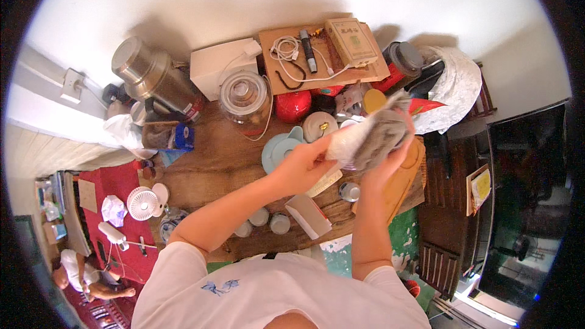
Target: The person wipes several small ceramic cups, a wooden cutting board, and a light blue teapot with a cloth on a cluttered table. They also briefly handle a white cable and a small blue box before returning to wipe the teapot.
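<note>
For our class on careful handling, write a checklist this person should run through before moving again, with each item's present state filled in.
1. Left hand on the bundle: ok, it grips the white part.
2. Right hand on the bundle: ok, it holds the grey part.
3. Bundle's contents known: cannot tell; it is too blurred.
4. Room around the bundle: not ok; the teal lid, red tin and glass crowd the table.
5. Cups well back from the near edge: not ok; they stand close to it.
</note>
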